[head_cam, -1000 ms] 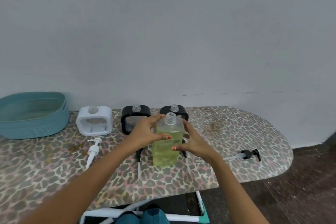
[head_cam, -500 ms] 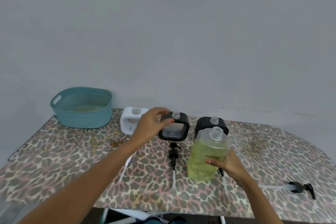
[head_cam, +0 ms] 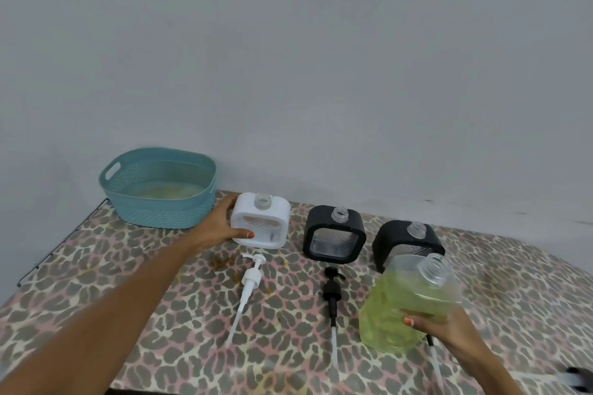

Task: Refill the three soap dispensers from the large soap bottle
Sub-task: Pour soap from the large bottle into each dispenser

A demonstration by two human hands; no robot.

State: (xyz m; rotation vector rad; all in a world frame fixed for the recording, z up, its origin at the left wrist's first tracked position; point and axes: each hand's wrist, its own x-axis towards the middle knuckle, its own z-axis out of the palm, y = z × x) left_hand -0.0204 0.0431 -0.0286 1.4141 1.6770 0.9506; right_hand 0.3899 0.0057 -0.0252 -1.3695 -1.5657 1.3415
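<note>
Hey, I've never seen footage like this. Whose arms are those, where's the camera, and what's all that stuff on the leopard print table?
No machine here: a person wears one wide-angle camera on the head, so you look down along their own arms. The left hand grips the white dispenser; the right hand holds the large soap bottle, uncapped, with yellow-green liquid inside. On the table also stand a middle black dispenser and a right black dispenser, necks open. A white pump and a black pump lie in front of them. A teal basket sits far left.
</note>
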